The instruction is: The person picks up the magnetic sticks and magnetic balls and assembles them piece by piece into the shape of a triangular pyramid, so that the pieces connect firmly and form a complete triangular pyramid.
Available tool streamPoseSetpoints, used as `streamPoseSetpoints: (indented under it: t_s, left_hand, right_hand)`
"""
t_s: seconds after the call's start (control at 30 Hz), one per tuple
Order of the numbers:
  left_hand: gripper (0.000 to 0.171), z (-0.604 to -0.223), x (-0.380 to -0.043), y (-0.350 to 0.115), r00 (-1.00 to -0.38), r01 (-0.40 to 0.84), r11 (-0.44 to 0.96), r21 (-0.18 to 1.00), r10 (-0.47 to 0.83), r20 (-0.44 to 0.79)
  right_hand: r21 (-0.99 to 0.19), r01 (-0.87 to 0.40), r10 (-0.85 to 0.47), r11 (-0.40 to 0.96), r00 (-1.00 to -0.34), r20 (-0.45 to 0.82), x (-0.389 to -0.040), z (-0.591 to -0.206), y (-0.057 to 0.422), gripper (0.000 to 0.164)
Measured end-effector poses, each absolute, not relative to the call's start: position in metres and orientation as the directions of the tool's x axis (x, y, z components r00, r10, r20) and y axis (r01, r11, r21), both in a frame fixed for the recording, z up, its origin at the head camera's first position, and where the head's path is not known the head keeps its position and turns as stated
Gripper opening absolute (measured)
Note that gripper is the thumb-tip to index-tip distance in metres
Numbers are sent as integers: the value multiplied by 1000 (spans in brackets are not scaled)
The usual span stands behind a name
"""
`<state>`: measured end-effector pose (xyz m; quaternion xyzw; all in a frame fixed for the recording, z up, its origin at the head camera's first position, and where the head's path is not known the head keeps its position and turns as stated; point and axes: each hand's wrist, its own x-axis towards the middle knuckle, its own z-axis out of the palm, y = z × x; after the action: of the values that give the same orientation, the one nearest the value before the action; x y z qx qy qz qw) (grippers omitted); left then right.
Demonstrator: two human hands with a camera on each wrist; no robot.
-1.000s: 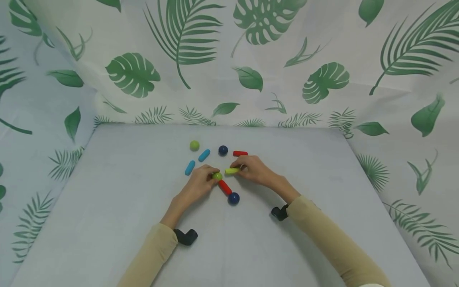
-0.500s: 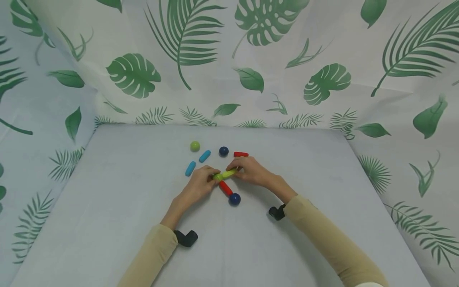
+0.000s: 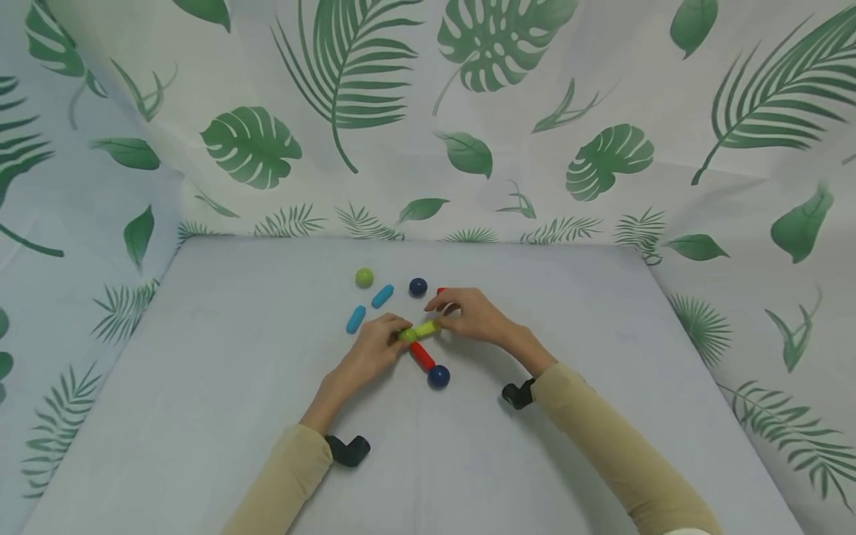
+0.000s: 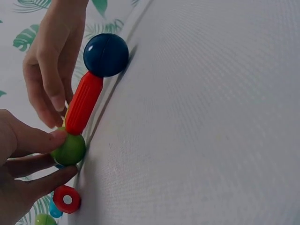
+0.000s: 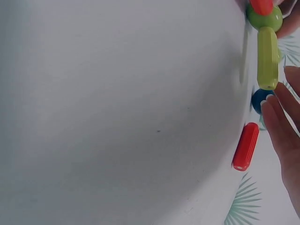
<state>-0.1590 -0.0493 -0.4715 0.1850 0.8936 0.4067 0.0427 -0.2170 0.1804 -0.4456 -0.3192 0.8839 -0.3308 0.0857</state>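
My left hand [image 3: 374, 348] pinches a green ball [image 4: 69, 151] between thumb and fingers. From that ball a red ribbed rod [image 4: 84, 104] runs to a dark blue ball [image 4: 107, 55]. A yellow-green rod [image 5: 267, 58] also joins the green ball, pointing toward my right hand [image 3: 478, 316]. That hand's fingers are spread apart at the free end of the yellow-green rod, with a gap showing between thumb and forefinger. Partly behind the right hand in the head view is a second red rod [image 5: 245, 146], lying loose.
Two light blue rods [image 3: 356, 319] lie left of the hands on the white table [image 3: 200, 386]. Farther back are another green ball [image 3: 364, 278] and a second dark blue ball [image 3: 417, 287]. A leaf-printed cloth [image 3: 501, 148] rises behind the table.
My right hand brought the yellow-green rod left to the green ball, where the two now meet, and its fingers have loosened from the rod. My left hand stays on the ball.
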Motion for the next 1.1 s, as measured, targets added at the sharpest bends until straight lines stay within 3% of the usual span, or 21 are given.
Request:
streamPoseSetpoints:
  t_s: [0.63,1.1]
  left_hand:
    - [31,-474,-160,-49,-919,325,588,741,383,99]
    - [30,-474,-160,-51,-913,342,575,743,391,118]
  right_hand:
    - [-648,-420,-476,636,-874,99,-258,-450,170,28]
    - [-615,-415,-517,670,-856,14,-280,-454,154,38]
